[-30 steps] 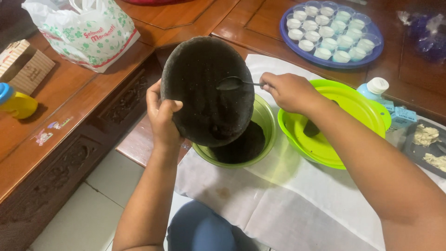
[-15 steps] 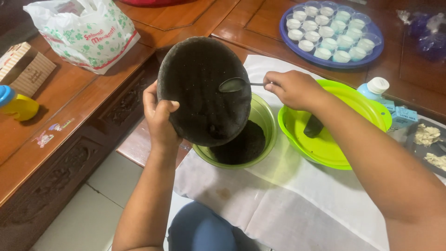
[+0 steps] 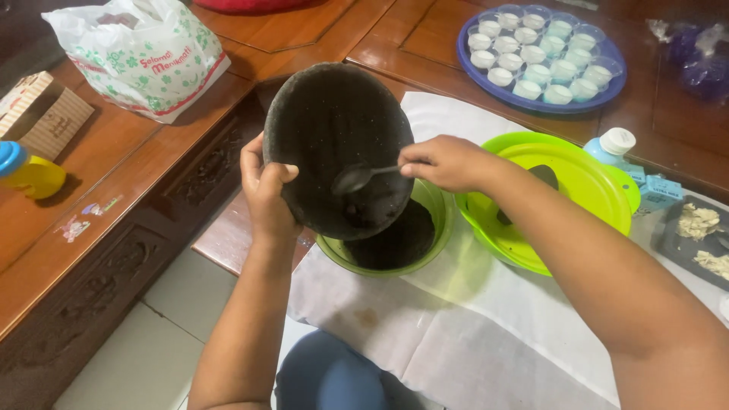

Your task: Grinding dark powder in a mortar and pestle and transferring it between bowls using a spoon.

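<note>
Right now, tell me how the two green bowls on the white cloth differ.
The smaller green bowl holds a dark mixture; the larger green bowl looks nearly empty, with only a dark utensil inside. The smaller one is darker olive green, the larger one bright lime. The tilted black bowl partly covers the smaller one; the larger one sits uncovered. Both are round and rest on the white cloth.

This looks like a home, most likely a living or dining room used for making food. A carved dark wooden table [image 3: 114,228] stands on a pale tiled floor [image 3: 114,364], its top partly covered with white paper [image 3: 471,334]. On it sit green plastic bowls [image 3: 562,205], a blue tray [image 3: 486,83] of small filled cups and a printed shopping bag [image 3: 137,61].
</note>
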